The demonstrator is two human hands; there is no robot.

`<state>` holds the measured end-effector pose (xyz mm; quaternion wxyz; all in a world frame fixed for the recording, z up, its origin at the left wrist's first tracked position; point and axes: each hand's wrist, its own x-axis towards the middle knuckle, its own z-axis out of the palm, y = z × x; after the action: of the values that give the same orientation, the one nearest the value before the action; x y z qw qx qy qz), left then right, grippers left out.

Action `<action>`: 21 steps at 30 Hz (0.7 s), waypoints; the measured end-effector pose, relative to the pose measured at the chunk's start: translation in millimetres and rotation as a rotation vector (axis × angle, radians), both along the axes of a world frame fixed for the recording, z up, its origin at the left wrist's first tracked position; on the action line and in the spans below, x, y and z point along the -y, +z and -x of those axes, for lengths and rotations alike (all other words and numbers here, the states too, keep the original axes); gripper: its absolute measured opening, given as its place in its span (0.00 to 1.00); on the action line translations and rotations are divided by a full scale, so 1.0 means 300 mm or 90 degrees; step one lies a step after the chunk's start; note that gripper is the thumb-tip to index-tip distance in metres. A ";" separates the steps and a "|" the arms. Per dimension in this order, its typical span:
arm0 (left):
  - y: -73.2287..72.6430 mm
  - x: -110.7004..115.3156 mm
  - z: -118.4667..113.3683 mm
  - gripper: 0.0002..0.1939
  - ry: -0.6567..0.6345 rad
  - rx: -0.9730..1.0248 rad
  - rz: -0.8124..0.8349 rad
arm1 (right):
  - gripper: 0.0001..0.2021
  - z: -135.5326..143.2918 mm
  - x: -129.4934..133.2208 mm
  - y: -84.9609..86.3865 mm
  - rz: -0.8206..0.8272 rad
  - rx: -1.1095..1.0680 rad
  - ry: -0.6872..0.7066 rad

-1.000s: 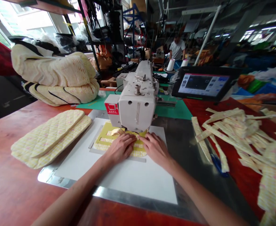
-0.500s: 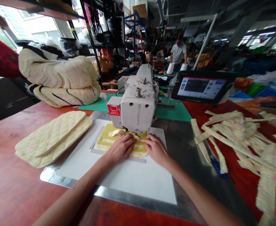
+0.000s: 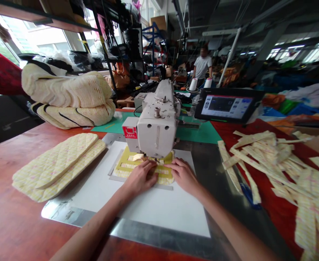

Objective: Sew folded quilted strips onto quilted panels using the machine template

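Beneath the head of a white sewing machine (image 3: 156, 134) lies an olive-yellow slotted template (image 3: 123, 156), over a pale yellow quilted fabric piece (image 3: 165, 180). A short fabric strip (image 3: 137, 157) curls up at the template's upper left slot. My left hand (image 3: 141, 177) rests on the template's front middle, fingers stretched toward the needle area and thumb apart. On the right side, my right hand (image 3: 184, 174) reaches in with its index finger extended onto the template; its other fingers bend loosely. Fine detail under the fingertips is hidden.
Two quilted pads (image 3: 58, 163) lie stacked at left, with a large bundle of padded pieces (image 3: 69, 94) behind them. Loose fabric strips (image 3: 273, 159) heap at right near a blue-handled tool (image 3: 249, 195). A control screen (image 3: 227, 105) stands behind; a person (image 3: 202, 65) is farther back.
My hands have drawn slightly apart at the template, the left fingertips shifting back from the needle area. The whole view has tilted and shifted slightly.
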<state>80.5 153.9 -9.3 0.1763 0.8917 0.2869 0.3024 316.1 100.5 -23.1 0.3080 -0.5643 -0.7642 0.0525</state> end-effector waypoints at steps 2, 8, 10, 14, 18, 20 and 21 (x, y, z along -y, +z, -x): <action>-0.003 -0.013 -0.006 0.16 0.003 0.015 0.000 | 0.21 -0.002 -0.009 0.004 -0.009 -0.007 0.010; 0.002 -0.039 0.017 0.17 0.019 0.027 0.017 | 0.18 0.030 -0.026 0.012 -0.007 -0.052 0.043; 0.003 -0.044 0.032 0.16 0.020 0.025 0.024 | 0.18 0.049 -0.030 0.012 -0.008 -0.049 0.042; 0.003 -0.038 0.053 0.15 0.026 0.021 0.036 | 0.18 0.078 -0.028 0.013 -0.008 -0.067 0.035; 0.006 -0.006 0.063 0.13 0.037 0.015 0.061 | 0.17 0.089 -0.002 0.015 0.009 -0.068 0.029; 0.008 0.010 0.062 0.13 0.037 0.011 0.068 | 0.17 0.086 0.013 0.017 0.017 -0.059 0.029; 0.009 0.016 0.059 0.13 0.036 0.011 0.068 | 0.17 0.081 0.020 0.017 0.021 -0.055 0.028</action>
<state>62.7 149.0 -6.6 0.2174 0.8699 0.3262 0.2994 291.7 94.5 -17.9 0.3303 -0.5496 -0.7613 0.0959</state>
